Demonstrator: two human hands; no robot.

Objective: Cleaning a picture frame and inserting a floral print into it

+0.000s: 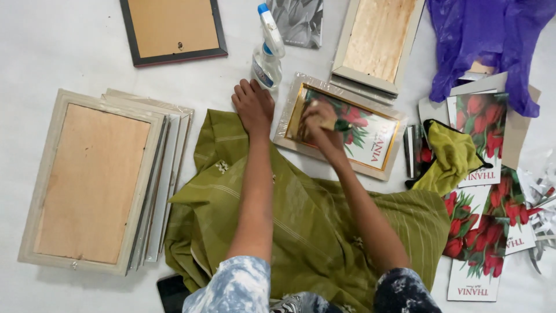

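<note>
The right hand (pixel 320 119) presses a small wad of cloth (pixel 325 120), fingers closed around it, onto the glass of a wrapped picture frame (pixel 339 124) lying on the white floor (pixel 58 46) beyond the green fabric (pixel 313 232). The left hand (pixel 253 106) rests flat, fingers together, beside the frame, near a spray bottle (pixel 267 49). A stack of frames (pixel 98 179) lies face down, well apart.

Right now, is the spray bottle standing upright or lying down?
Lying down: the spray bottle rests on its side on the floor, blue nozzle pointing away, just beyond the left hand.
</note>
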